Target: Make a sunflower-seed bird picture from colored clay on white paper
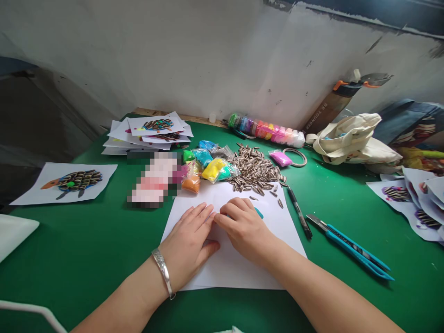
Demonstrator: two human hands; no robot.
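Your left hand lies open and palm down on a white paper sheet, gripping nothing, with a silver bangle on its wrist. Your right hand sits just beside it, its fingers curved low over a bit of teal clay, which shows at about 1 o'clock from that hand and lies on the sheet. You can't tell from this view whether those fingers are pinching the clay or only pressing it. At 12 o'clock, just past the sheet's far edge, is a heap of striped sunflower seeds, with a few loose ones on the paper. Bags of coloured clay lie at about 11 o'clock, and a blurred patch hides whatever is beside them. A black marker and a blue utility knife lie at 3 o'clock on the green table mat. At 10 o'clock a seed-covered animal picture lies on paper, and a stack of similar pictures sits beyond it toward 11 o'clock. More seed pictures are piled at 2 o'clock, near a canvas tote bag.
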